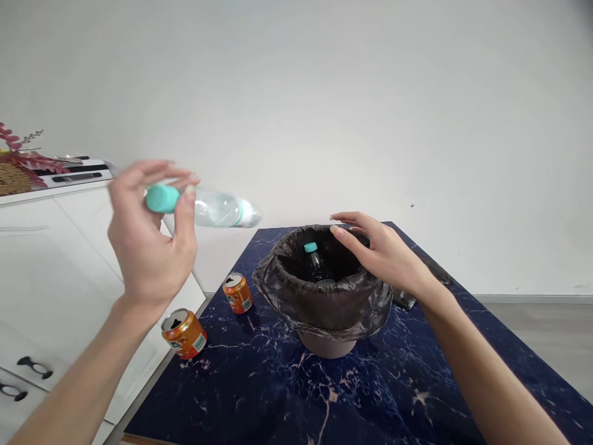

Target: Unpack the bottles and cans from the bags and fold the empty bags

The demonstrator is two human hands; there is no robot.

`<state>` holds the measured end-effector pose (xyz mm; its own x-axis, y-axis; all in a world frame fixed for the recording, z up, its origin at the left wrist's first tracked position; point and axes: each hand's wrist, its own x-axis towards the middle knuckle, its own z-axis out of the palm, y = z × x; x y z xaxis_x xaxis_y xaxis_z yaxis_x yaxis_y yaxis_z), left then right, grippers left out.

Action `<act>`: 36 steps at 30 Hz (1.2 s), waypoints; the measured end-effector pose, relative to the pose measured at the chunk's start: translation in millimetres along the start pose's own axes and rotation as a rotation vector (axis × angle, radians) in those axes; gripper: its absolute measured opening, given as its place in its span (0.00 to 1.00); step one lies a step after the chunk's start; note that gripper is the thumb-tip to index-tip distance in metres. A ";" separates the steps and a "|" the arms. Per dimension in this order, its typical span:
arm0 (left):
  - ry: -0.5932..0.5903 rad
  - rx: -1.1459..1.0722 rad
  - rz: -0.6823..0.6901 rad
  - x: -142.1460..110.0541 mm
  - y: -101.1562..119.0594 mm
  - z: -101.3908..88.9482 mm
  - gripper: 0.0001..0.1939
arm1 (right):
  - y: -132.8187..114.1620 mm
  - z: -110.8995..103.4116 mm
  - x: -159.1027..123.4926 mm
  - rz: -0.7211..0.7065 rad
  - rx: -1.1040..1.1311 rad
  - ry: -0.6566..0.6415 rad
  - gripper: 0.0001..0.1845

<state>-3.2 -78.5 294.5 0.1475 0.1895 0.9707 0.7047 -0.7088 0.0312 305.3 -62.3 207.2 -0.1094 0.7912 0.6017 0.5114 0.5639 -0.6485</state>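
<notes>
My left hand [148, 238] is raised at the left and pinches the teal cap end of a clear plastic bottle [222, 210], which points sideways in the air toward the bin. My right hand [380, 253] hovers open, fingers stretched, over the right rim of a small bin lined with a black bag [324, 296]. Inside the bin stands a dark bottle with a teal cap [314, 262]. Two orange drink cans lie on the dark blue marbled table [278, 395]: one [238, 293] near the bin, the other [184, 334] at the table's left edge.
White cabinets with dark handles [41, 290] stand at the left, with a wicker basket and pink plant [16, 167] on top. A dark object [405, 300] lies partly hidden behind my right wrist. A plain white wall is behind.
</notes>
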 end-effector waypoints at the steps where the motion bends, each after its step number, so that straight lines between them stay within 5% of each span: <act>1: 0.090 -0.143 0.094 7.8 13.5 5.6 0.16 | 0.2 0.1 0.4 0.006 0.006 0.006 0.25; 5: -0.006 -0.431 0.034 22.9 56.4 30.0 0.12 | 2.1 -1.3 1.9 0.060 0.018 0.057 0.27; 12: -0.610 -0.417 -0.244 16.3 61.9 84.0 0.14 | 9.6 -4.2 6.0 0.045 0.007 0.106 0.29; 21: -0.747 -0.507 -0.354 -5.1 45.4 145.5 0.13 | 11.7 -3.8 7.7 0.038 0.038 0.029 0.28; 25: -0.804 -0.416 -0.322 -12.0 45.6 156.7 0.13 | 15.1 -3.3 7.6 0.058 0.058 0.030 0.28; 31: -1.037 -0.283 -0.191 -12.2 43.6 156.3 0.26 | 14.9 -4.7 5.4 0.005 -0.058 0.080 0.29; 36: -0.919 -0.308 -0.360 -1.5 26.0 136.7 0.32 | 0.0 -4.8 0.3 -0.138 -0.115 0.084 0.26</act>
<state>109.8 -4.3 261.3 0.5273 0.7790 0.3393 0.6230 -0.6260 0.4690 309.3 -63.2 209.6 -0.1159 0.6832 0.7210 0.5914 0.6306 -0.5025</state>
